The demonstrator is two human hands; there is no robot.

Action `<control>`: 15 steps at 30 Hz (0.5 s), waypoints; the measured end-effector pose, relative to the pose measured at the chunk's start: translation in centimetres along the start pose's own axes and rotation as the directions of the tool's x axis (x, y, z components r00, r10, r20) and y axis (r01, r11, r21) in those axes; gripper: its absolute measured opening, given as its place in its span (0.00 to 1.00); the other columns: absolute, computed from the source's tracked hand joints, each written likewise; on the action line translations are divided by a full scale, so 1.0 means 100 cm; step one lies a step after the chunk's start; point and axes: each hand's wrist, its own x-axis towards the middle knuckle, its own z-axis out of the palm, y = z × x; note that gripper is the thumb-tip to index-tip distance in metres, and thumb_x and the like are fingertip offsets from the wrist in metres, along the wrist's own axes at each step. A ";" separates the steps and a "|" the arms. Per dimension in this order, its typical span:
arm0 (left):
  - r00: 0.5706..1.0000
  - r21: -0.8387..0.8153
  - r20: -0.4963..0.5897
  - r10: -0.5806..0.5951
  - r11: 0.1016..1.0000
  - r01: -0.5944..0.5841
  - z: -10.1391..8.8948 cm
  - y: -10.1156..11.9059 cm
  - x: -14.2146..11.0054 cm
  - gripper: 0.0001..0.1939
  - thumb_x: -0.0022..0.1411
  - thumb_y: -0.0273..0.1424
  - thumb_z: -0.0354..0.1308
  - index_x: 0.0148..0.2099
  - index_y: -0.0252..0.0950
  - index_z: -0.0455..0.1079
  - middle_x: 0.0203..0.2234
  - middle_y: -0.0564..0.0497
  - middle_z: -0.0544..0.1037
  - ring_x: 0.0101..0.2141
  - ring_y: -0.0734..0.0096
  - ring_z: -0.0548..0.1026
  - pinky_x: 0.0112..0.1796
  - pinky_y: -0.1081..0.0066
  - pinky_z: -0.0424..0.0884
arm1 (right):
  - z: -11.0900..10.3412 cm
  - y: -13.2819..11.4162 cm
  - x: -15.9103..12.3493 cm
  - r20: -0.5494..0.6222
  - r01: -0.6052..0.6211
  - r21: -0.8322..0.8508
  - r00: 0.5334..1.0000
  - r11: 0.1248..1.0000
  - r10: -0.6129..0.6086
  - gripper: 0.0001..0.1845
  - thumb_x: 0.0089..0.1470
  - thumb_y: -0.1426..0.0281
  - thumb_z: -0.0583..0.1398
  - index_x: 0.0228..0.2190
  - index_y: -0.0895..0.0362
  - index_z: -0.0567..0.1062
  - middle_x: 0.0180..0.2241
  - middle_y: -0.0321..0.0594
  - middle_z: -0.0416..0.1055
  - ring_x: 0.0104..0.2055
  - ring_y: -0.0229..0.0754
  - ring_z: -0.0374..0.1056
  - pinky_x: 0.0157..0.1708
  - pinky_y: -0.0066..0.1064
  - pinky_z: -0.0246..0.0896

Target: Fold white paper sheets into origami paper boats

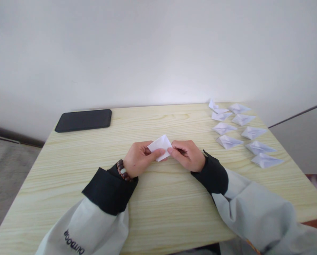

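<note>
A small folded piece of white paper point(160, 143) is held over the middle of the table, tilted with one corner pointing up and away. My left hand point(140, 157) is closed on its left side, thumb lying flat across the front and fingers behind. At the paper's right corner, my right hand point(188, 154) pinches the edge between thumb and curled forefinger. The back of the paper and most of the fingertips are hidden.
Several folded white paper boats point(230, 141) stand in two rough columns on the table's right side. A black phone point(84, 120) lies at the back left. The pale wooden table point(171, 209) meets a white wall point(158, 53) behind.
</note>
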 end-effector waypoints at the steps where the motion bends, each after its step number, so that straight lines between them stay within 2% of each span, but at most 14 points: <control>1: 1.000 0.006 0.007 -0.001 1.000 0.001 0.000 -0.001 0.000 0.15 0.52 0.39 0.60 0.30 0.30 0.73 0.27 0.50 0.80 0.28 0.69 0.76 0.29 0.75 0.70 | 0.000 0.001 0.000 0.002 -0.002 0.017 1.000 1.000 0.002 0.17 0.55 0.69 0.52 0.17 0.57 0.56 0.16 0.28 0.48 0.19 0.30 0.46 0.20 0.25 0.41; 5: 0.997 0.045 0.069 -0.022 0.999 0.019 -0.004 -0.001 0.000 0.19 0.52 0.44 0.59 0.33 0.31 0.74 0.26 0.49 0.80 0.28 0.67 0.76 0.30 0.72 0.70 | -0.001 0.001 0.000 0.011 0.007 0.067 1.000 0.998 -0.008 0.17 0.56 0.69 0.51 0.17 0.57 0.57 0.16 0.29 0.50 0.19 0.30 0.47 0.21 0.25 0.43; 8: 0.994 0.027 0.106 -0.002 1.000 -0.001 -0.008 0.004 0.000 0.25 0.55 0.49 0.52 0.30 0.30 0.75 0.24 0.48 0.79 0.28 0.66 0.76 0.32 0.70 0.71 | -0.002 0.000 0.000 -0.002 0.009 0.036 1.000 0.999 -0.009 0.16 0.57 0.70 0.50 0.18 0.57 0.59 0.18 0.30 0.53 0.20 0.30 0.50 0.22 0.25 0.45; 11: 0.990 -0.014 0.138 0.023 1.000 -0.021 -0.010 0.007 0.000 0.28 0.57 0.50 0.49 0.28 0.30 0.75 0.24 0.47 0.79 0.28 0.66 0.76 0.34 0.70 0.72 | -0.001 -0.001 0.000 -0.015 0.035 -0.008 0.999 0.999 -0.035 0.16 0.58 0.70 0.51 0.19 0.57 0.61 0.18 0.30 0.54 0.21 0.31 0.50 0.23 0.25 0.45; 15: 0.996 0.026 0.086 0.012 1.000 -0.014 -0.009 0.003 0.001 0.24 0.57 0.48 0.51 0.30 0.30 0.76 0.25 0.47 0.79 0.28 0.67 0.76 0.34 0.71 0.71 | -0.001 -0.002 0.000 -0.047 0.050 -0.032 0.998 0.998 -0.051 0.16 0.58 0.69 0.51 0.18 0.57 0.60 0.18 0.30 0.53 0.20 0.31 0.48 0.22 0.25 0.44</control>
